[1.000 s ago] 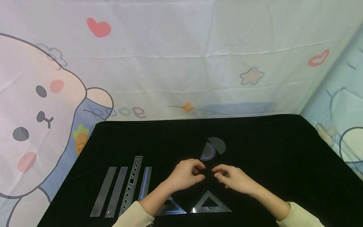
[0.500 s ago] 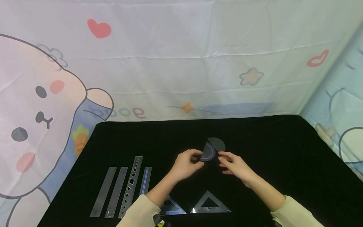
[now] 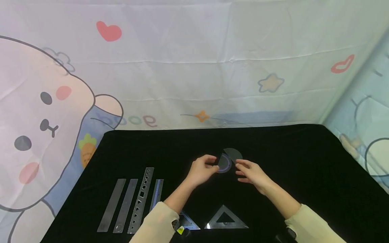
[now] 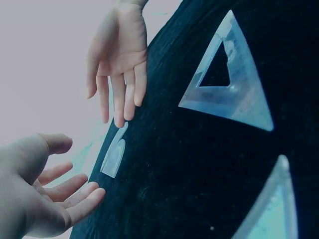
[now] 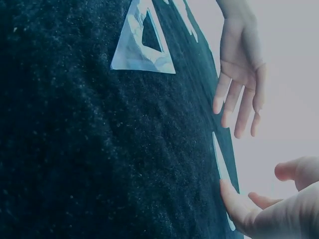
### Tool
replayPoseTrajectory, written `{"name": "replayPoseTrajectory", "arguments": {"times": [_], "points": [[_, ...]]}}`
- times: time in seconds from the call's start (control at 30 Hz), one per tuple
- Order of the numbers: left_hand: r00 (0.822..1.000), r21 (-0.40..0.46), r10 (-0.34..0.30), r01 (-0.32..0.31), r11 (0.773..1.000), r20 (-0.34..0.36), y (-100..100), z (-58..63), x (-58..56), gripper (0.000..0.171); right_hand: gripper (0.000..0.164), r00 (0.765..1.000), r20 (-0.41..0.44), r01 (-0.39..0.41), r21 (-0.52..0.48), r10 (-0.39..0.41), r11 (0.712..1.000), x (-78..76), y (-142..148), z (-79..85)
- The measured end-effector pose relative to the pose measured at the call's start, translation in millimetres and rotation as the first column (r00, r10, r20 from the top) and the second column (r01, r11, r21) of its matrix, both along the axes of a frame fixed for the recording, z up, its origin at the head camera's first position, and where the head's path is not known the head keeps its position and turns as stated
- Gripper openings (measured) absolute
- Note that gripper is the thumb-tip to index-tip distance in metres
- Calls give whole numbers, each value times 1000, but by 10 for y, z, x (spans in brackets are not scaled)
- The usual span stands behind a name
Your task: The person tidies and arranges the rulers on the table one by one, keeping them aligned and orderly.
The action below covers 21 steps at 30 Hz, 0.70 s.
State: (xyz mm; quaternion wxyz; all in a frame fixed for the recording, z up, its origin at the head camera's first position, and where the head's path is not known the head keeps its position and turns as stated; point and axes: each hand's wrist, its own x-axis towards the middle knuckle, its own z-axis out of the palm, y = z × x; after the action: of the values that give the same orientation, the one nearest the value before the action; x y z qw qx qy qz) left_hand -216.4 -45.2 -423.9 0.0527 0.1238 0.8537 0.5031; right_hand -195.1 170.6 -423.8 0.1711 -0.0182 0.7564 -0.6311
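Note:
Two clear half-round protractors lie together toward the back of the cloth. One protractor with a purple scale (image 3: pixel 225 164) sits in front of a plain one (image 3: pixel 234 154). My left hand (image 3: pixel 200 171) is at the left side of the purple-scale protractor, its thumb tip at that edge in the head view. My right hand (image 3: pixel 253 173) is at their right, with fingertips by the plain protractor's lower edge; whether they touch I cannot tell. Both wrist views show loosely bent fingers on the left hand (image 4: pixel 55 191) and right hand (image 5: pixel 276 209), with nothing gripped.
Several straight rulers lie side by side at the left, including a stencil ruler (image 3: pixel 141 199) with cut-out shapes. In front are a clear set square (image 3: pixel 226 222) and a blue-marked set square (image 3: pixel 189 221), partly behind the left sleeve. Black cloth (image 3: pixel 288 148) covers the table.
Both hands have moved forward, away from the body, and now flank the protractors. The hands have spread a little farther apart. The protractors, rulers and set squares stay in place.

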Motion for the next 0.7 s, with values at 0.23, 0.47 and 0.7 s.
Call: {"name": "replayPoseTrajectory", "arguments": {"times": [0.23,0.47,0.7], "points": [[999,-16,38,-38,999,31,30,-48,-115,34,54,1000,24,4,-22,-3,1000,-45,-42,2],[995,-29,71,-70,997,64,48,-56,-209,33,53,999,38,13,-48,-11,999,-108,-85,-26],[986,50,60,-69,996,157,87,-56,-265,35,51,999,49,24,-66,-21,998,-142,-110,-30]]}}
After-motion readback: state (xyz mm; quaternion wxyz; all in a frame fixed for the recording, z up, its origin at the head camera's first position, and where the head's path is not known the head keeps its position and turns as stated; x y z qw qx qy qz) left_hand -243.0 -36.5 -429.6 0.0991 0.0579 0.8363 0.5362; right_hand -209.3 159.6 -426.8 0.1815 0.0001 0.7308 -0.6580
